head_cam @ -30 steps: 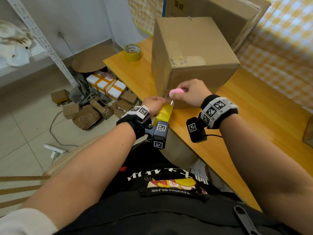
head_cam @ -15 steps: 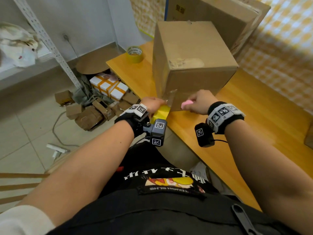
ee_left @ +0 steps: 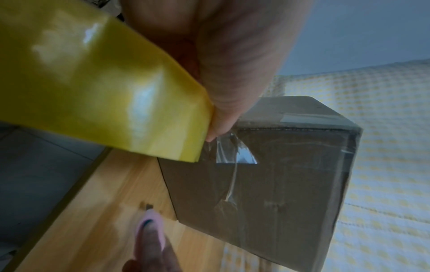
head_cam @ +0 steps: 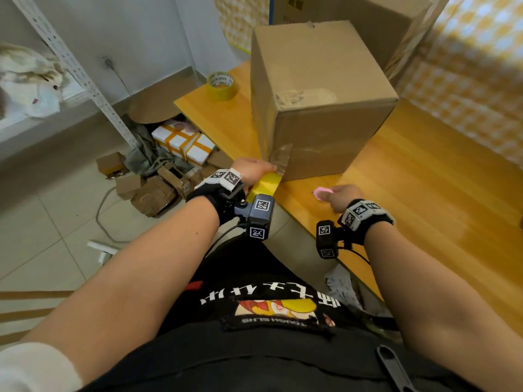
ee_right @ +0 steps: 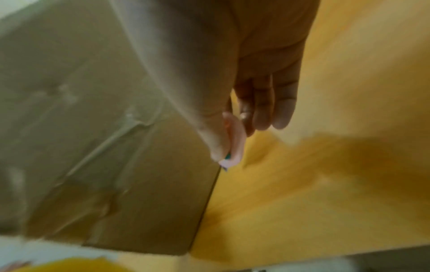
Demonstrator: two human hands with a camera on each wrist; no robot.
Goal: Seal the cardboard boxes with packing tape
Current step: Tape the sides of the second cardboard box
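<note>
Left hand (head_cam: 256, 173) grips the tape roll (head_cam: 264, 185) at the cardboard box (head_cam: 319, 103) corner, keeping the strip taut. Right hand (head_cam: 341, 197) pinches a pink cutter (head_cam: 322, 190) over the bench (head_cam: 424, 188), clear of the strip.

The spare tape roll (head_cam: 222, 86) on the table bore "MADE IN CHINA" inside its core, the person's black shirt (head_cam: 271, 309) showed "TOUGH SLHS" upside down below white characters too stylised to read.

Glossy tape roll (ee_left: 97, 95), matt cardboard box (head_cam: 319, 89)
</note>
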